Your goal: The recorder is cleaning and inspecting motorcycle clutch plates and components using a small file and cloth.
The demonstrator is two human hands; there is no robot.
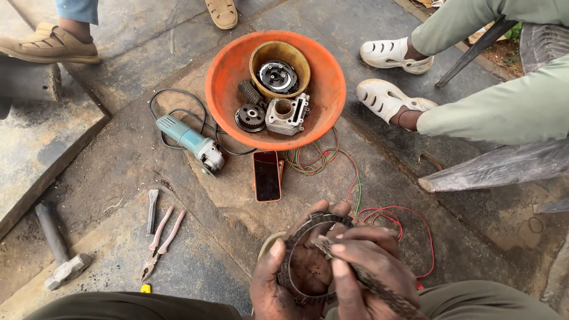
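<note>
Left hand (pixel 290 278) cradles a toothed clutch ring (pixel 308 261) low in the frame while the right hand (pixel 367 266) grips a file (pixel 367 281) against it; greasy fingers risk slipping, dropping the ring onto the concrete floor (pixel 462 225).

The ring (pixel 311 261) is partly hidden by the right hand (pixel 367 266) and the left hand (pixel 284 284), and both wrists run off the bottom edge. Below the ring, a yellow tip (pixel 145 288) is too small to tell. Above the basin (pixel 225 89), two sandals (pixel 50 44) are cut by the edge.
</note>
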